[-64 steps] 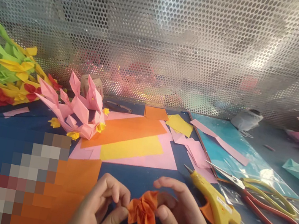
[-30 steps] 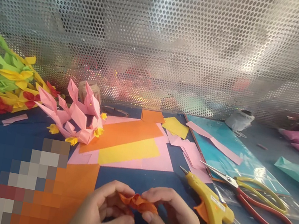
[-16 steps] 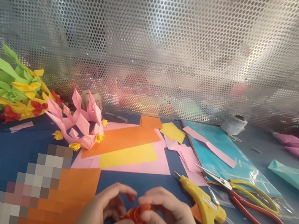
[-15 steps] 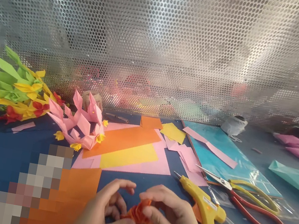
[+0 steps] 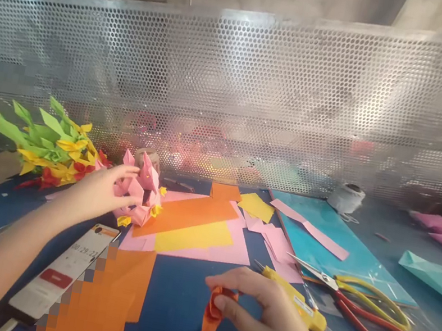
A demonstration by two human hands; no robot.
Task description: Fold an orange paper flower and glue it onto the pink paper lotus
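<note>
My right hand (image 5: 251, 308) pinches a small orange folded-paper flower (image 5: 214, 310) between thumb and fingers, its pointed tip hanging down over the blue table. My left hand (image 5: 109, 188) reaches far forward to a pink origami piece (image 5: 149, 178) with pointed petals and small yellow paper flowers round its base. Thumb and fingers are apart around its near left side, hiding part of it; whether they press on it is unclear. A yellow glue gun (image 5: 288, 294) lies behind my right hand, its handle mostly hidden.
Left stands a green, yellow and red paper bouquet (image 5: 57, 148). A phone (image 5: 68, 270) lies below my left forearm, beside orange sheets (image 5: 102, 304). Pink and yellow sheets (image 5: 195, 238) lie mid-table. Red-and-yellow-handled scissors (image 5: 373, 323) rest right, near a blue packet (image 5: 322, 223). A perforated metal panel (image 5: 234, 88) stands behind.
My left hand has left the orange paper flower and moved forward left to the pink origami. My right hand keeps the flower, now pointing down. The view has tilted up.
</note>
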